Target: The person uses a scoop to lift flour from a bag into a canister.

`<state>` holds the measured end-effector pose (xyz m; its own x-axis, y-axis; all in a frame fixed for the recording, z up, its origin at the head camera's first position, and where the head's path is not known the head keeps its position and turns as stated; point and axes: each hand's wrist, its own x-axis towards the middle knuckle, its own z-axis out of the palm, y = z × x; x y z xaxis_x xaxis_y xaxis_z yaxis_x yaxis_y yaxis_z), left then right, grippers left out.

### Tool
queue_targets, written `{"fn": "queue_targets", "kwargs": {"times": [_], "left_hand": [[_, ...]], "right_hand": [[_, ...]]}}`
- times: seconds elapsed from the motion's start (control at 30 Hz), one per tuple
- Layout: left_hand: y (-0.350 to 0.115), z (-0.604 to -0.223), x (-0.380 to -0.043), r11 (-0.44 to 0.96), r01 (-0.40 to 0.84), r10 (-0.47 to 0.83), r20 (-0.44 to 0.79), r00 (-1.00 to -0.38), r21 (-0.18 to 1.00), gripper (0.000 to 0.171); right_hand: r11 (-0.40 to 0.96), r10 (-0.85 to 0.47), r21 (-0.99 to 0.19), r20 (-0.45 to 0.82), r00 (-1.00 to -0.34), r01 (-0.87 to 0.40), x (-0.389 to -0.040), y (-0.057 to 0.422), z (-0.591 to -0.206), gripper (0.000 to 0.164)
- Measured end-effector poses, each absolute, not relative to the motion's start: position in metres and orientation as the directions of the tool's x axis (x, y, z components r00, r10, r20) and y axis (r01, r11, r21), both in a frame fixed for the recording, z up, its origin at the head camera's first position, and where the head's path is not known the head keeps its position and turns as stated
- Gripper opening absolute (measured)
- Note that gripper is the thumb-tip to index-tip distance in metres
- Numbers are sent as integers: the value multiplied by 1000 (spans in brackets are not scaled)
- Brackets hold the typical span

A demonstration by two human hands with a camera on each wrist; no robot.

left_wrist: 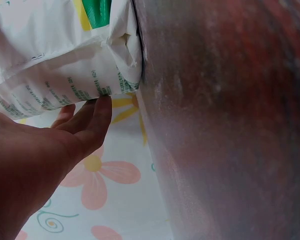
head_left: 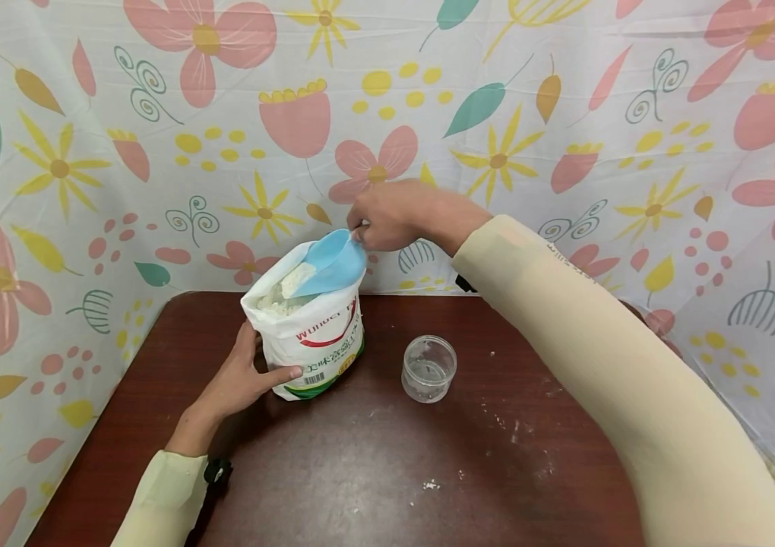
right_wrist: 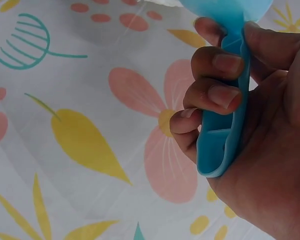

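Right hand (head_left: pixel 387 216) grips scoop (head_left: pixel 329 264), bowl half hidden in bag (head_left: pixel 308 334); left hand (head_left: pixel 244 376) fingers straight, bracing bag

I read red lettering on the front of the white bag (head_left: pixel 312 334), near the middle of the head view: "Wunder", with the rest of the word cut off by a fold. Below a red swoosh runs a line of dark Chinese characters, too small for me to make out, and a barcode sits at the lower left of the bag's face. In the left wrist view, the bag's side (left_wrist: pixel 65 60) carries rows of tiny greenish print, blurred past reading.
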<state>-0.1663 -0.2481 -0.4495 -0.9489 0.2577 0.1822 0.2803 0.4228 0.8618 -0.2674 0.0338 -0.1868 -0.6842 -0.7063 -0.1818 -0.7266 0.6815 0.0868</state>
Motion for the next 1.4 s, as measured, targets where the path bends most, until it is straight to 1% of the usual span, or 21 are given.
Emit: {"fn": "queue_targets", "kwargs": {"times": [0.43,0.8,1.07,1.3,1.4], "left_hand": [[-248,-451,-167,408,293,267,194,-944,865,113],[-247,-450,-166,412,294,268,194,-944,862,113],[-247,-449,-166,406,300,276,197,-941,863,114],[-248,-450,-169,394,328,283,226,-932,859,114],[-247,-450,-169,390,335,289,232,-929,858,114]], "right_hand": [[651,-741,42,-178,-647,-758,-264,56,-185,27],[691,-720,-38,-129,-682,-722,-263,75,-193,24],[699,-715,-89,-101,-692,-709,-262,83,-194,20],[688,-725,-115,-83,-684,-716,-263,90,-194,26],[686,-727,-134,-82,-681,-715,-264,93,-195,25]]}}
